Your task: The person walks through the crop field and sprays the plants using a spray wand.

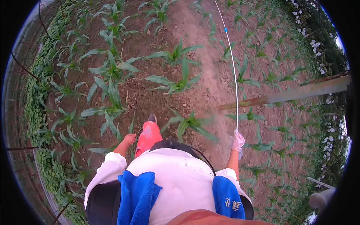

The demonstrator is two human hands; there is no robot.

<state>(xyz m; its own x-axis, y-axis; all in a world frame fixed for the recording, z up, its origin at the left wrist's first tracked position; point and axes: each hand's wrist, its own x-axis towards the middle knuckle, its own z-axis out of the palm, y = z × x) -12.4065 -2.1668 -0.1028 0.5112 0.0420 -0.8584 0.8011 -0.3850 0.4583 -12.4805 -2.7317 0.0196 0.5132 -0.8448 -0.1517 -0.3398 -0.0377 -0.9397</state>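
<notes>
My right hand [237,141], in a thin clear glove, is closed around the lower end of a long white spray wand [235,71]. The wand reaches forward over the crop rows and has a small blue joint near its far part. My left hand [130,139], bare, hangs beside my red trouser leg [149,137] with its fingers curled; what they hold, if anything, is too small to make out. A black hose [204,156] curves across my waist toward my right side. Young corn plants [190,123] grow just ahead of me.
More corn rows [112,67] stand on both sides of a bare soil path [210,63]. A rusty metal post [285,96] slants in from the right. Leafy vines [43,90] line the left edge. A blue towel [137,197] and black straps [103,202] lie over my shoulders.
</notes>
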